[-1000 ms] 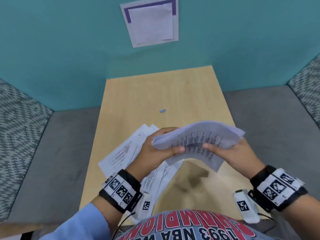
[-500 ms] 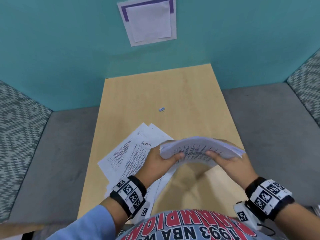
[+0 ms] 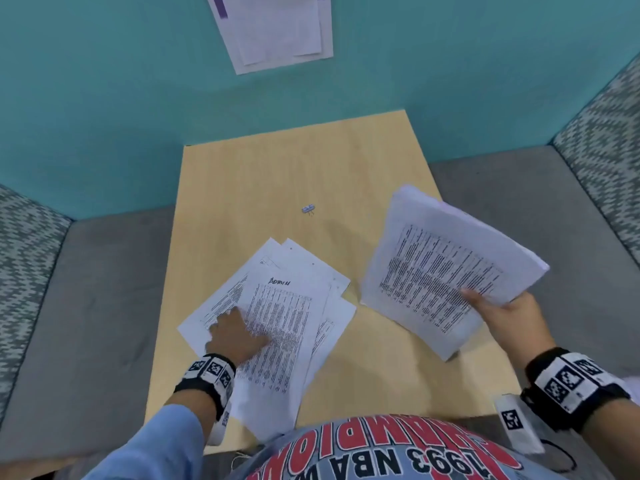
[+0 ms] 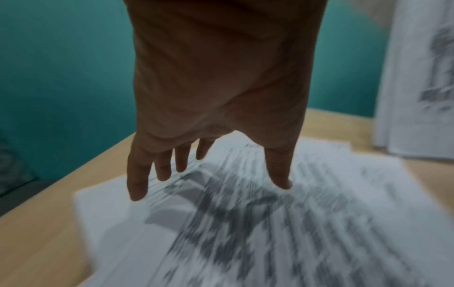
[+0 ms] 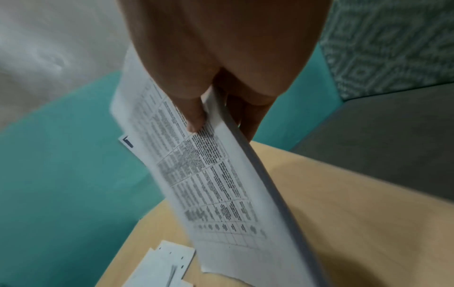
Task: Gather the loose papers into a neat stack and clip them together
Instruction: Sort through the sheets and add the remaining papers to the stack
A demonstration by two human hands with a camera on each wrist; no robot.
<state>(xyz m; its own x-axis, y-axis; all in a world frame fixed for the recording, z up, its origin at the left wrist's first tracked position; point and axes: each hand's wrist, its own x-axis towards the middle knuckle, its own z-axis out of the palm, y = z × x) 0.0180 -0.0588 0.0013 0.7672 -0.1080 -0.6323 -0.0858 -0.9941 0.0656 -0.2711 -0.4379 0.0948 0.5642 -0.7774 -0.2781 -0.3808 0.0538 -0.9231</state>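
Observation:
My right hand (image 3: pixel 498 313) pinches a thick stack of printed papers (image 3: pixel 446 271) by its near right edge, thumb on top, and holds it tilted above the right side of the wooden table (image 3: pixel 277 174). The right wrist view shows the thumb (image 5: pixel 194 116) pressed on that stack (image 5: pixel 209 174). Several loose printed sheets (image 3: pixel 287 306) lie fanned out at the table's near left. My left hand (image 3: pixel 235 330) reaches down over them with straight, spread fingers (image 4: pixel 137 184), the fingertips at the paper (image 4: pixel 270 233). A small binder clip (image 3: pixel 308 209) lies alone near the table's middle.
The table is narrow, with grey cushioned seats (image 3: pixel 104 306) on both sides and a teal wall (image 3: pixel 104 98) behind. A paper notice (image 3: pixel 277 29) hangs on that wall. My shirt front (image 3: pixel 381 455) sits against the table's near edge.
My left hand has let go of the stack and dropped onto the loose sheets at the left. My right hand has carried the stack to the right, alone.

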